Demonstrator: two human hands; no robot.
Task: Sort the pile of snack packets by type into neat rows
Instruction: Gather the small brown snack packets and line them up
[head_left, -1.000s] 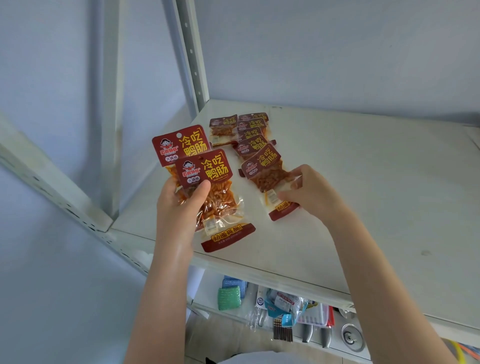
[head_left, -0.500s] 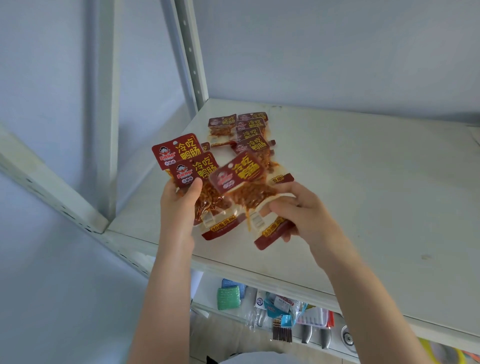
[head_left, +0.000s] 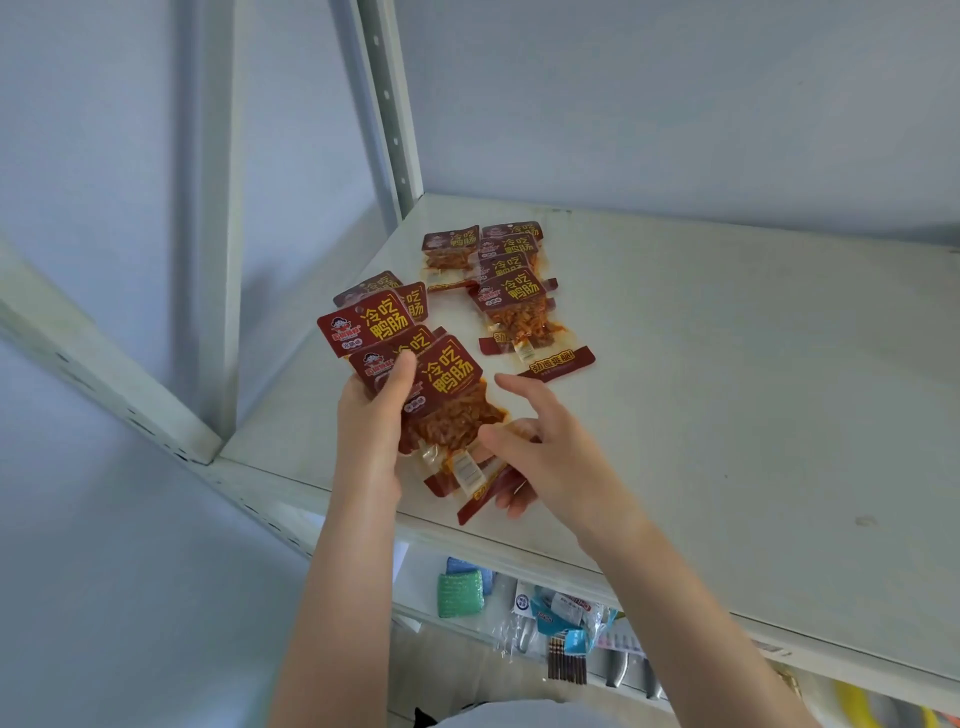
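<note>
One more packet has joined the fan in the left hand. A second ago the right hand was on a packet lying at the near end of the cluster on the shelf, and half a second ago it was carrying that packet across. In the head view it now sits on top of the held ones, mid-frame. The left fingers are clamped on the fan, thumb across its front. The right hand is just right of the fan, fingers apart and mostly straight, index lifted clear and lower fingertips touching the tail ends from beneath; it looks to be letting go. This reads as gathering like packets before laying them out, so sorting is under way and neat rows are not yet made. The remaining packets overlap in a loose cluster above centre, near the upright post. Two more peek out behind the fan; whether they are held or lying, I cannot tell. The shelf stretches wide toward the right of the frame, giving good room for rows. Its front edge runs under both wrists, so any tails overhanging there could slip off.
</note>
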